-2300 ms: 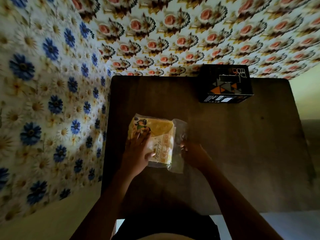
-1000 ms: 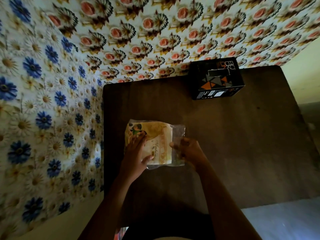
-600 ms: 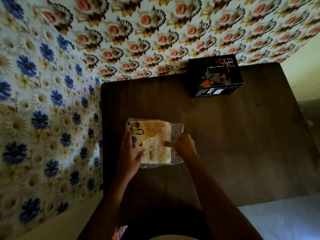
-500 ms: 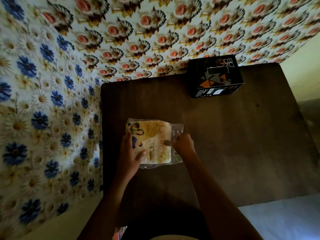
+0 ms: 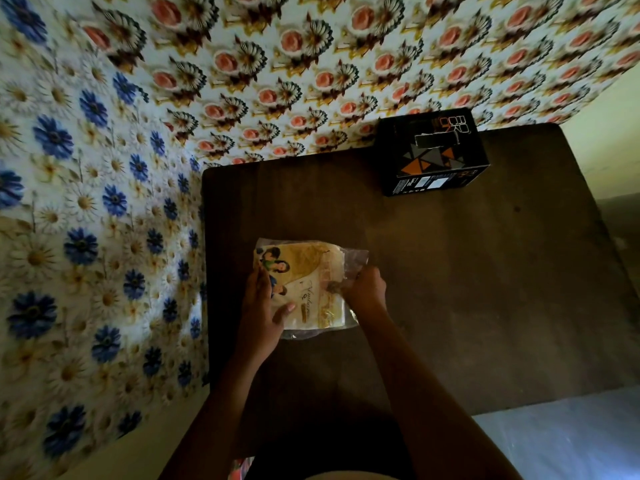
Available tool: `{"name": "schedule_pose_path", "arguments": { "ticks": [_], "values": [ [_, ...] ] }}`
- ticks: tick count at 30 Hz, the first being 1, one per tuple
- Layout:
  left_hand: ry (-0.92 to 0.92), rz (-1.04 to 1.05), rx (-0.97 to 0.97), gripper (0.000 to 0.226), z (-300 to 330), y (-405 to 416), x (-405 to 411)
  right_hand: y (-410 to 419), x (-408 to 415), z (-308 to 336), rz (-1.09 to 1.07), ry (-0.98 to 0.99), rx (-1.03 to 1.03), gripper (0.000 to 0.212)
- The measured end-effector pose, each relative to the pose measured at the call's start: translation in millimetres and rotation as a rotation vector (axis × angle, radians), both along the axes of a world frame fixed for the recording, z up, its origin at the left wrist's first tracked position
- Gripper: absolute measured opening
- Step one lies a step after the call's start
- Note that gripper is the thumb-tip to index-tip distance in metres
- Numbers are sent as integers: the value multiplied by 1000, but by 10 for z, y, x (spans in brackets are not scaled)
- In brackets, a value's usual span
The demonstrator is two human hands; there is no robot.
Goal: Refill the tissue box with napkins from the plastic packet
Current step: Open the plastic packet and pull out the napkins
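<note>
A clear plastic packet (image 5: 304,282) of yellowish printed napkins lies on the dark wooden table (image 5: 450,289), near its left side. My left hand (image 5: 261,311) grips the packet's left edge, thumb on top. My right hand (image 5: 363,291) pinches the loose clear plastic at the packet's right end. A black tissue box (image 5: 431,152) with orange and grey triangles stands at the far edge of the table, a slot in its top, well beyond both hands.
Floral wallpaper covers the wall behind the table (image 5: 311,64) and the wall on the left (image 5: 86,237). The table's left and far edges meet these walls. A pale floor (image 5: 571,438) shows at the lower right.
My left hand slid from on top of the packet to its left edge. My right hand closed on the plastic at the right end. The packet shifted slightly.
</note>
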State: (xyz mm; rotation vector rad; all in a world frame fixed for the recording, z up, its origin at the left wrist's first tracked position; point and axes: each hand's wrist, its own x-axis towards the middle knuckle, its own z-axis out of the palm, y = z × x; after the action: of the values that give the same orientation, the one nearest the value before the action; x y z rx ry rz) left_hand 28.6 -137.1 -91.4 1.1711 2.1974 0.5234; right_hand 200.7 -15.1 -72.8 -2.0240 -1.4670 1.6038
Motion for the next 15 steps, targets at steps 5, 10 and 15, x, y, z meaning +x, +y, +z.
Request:
{"name": "schedule_pose_path", "arguments": {
  "ticks": [5, 10, 15],
  "values": [
    [-9, -11, 10, 92, -10, -10, -16, -46, -55, 53, -9, 1, -5, 35],
    [-27, -15, 8, 92, 4, -14, -27, -93, -75, 13, -8, 58, -2, 65],
    [-35, -16, 17, 91, 41, -2, -30, -116, -97, -184, -45, 166, -21, 96]
  ]
}}
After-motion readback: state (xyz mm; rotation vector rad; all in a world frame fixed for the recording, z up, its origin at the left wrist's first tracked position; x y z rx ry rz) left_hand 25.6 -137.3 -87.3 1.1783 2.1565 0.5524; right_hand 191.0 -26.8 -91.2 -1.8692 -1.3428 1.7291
